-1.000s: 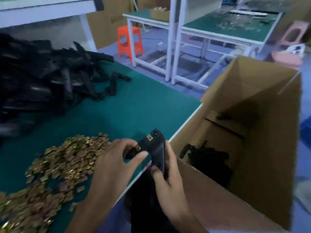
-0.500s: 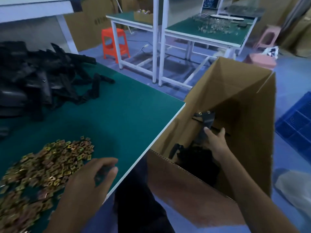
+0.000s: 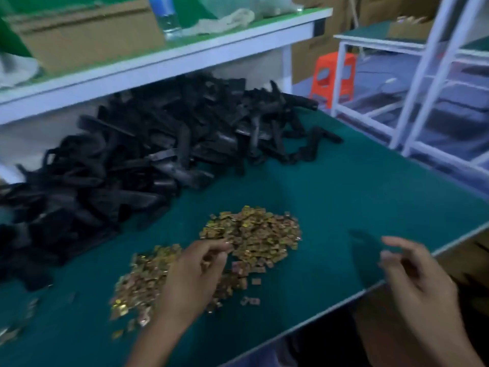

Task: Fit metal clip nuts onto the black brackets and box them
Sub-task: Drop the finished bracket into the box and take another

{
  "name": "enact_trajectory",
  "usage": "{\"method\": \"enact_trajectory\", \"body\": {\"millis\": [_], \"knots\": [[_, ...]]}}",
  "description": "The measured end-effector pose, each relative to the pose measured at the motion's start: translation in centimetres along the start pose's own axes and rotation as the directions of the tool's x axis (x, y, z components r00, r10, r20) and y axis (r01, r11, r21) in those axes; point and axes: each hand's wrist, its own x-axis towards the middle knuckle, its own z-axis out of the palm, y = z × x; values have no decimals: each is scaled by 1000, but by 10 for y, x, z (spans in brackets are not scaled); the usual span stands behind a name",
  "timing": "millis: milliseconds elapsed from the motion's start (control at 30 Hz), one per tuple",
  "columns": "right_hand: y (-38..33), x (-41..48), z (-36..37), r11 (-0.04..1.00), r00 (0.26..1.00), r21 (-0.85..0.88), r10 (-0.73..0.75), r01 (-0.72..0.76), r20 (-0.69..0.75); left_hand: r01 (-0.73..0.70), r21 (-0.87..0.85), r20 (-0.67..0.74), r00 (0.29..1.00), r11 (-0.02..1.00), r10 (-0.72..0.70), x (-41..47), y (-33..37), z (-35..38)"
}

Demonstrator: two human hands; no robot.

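Clip nuts (image 3: 251,234), small and gold and made of metal, lie in a loose heap on the dark green table top (image 3: 344,194), right under and just past the left fingers. The left hand (image 3: 193,282) is over the heap with its fingers (image 3: 219,247) bent, tips close together and touching the nuts. The picture is smeared there, so I cannot tell if a nut is pinched between them. The hand hides part of the heap.

The right hand (image 3: 418,274) hangs over the near edge of the table, well apart from the nuts. Its fingers (image 3: 397,242) are loosely curled and a little apart, and nothing shows in them, though they are blurry too. Green table top shows between the two hands.

Far past the left fingers is a big messy pile of black plastic brackets (image 3: 148,160), cut off at the left side. Beyond the right fingers, below the table edge, only a corner of a brown cardboard box (image 3: 473,258) shows, and its inside is hidden.

Above the brackets a white shelf (image 3: 158,67) holds a flat cardboard carton (image 3: 87,33) and a clear bottle (image 3: 166,19), cut off at the top. An orange plastic stool (image 3: 333,75) stands further back.
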Motion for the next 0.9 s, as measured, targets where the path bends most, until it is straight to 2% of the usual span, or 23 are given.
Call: {"method": "enact_trajectory", "body": {"millis": [67,167,267,367,467,533,567,600,667,700,767,800,833,900], "knots": [[-33,-14,36,999,988,50,-22,15,153,42,50,-123,992,998,-36,11,-23,-19],[-63,-33,89,995,926,95,-77,44,371,110,123,-281,957,986,-71,36,-54,-44],[-71,-43,123,989,879,116,-130,86,458,172,331,-376,926,928,-38,67,-80,-64],[-65,-46,132,992,878,78,-123,98,463,222,613,-411,909,758,66,97,-99,-85],[-61,-44,130,991,889,117,-116,71,443,234,811,-257,966,536,-32,121,-115,-101],[-57,-42,131,991,884,127,-101,47,456,240,883,-225,971,402,-87,129,-124,-103],[-57,-40,131,991,880,127,-96,41,465,236,900,-223,972,367,-78,129,-124,-104],[-56,-40,132,991,878,130,-101,44,469,229,897,-225,973,378,-55,127,-121,-104],[-57,-40,132,986,876,153,-133,68,463,211,834,-263,964,510,30,120,-112,-103],[-57,-40,132,984,877,163,-140,72,460,193,758,-290,955,623,57,114,-102,-101],[-59,-40,132,984,871,172,-131,54,474,147,444,-258,966,884,-32,97,-71,-93],[-60,-40,132,984,867,170,-125,47,483,155,251,-153,981,955,-119,85,-53,-84],[-61,-40,132,985,865,166,-126,50,486,178,82,-13,984,981,-177,70,-32,-73],[-63,-43,132,982,868,172,-155,81,473,192,-113,255,954,975,-159,33,4,-44]]}}
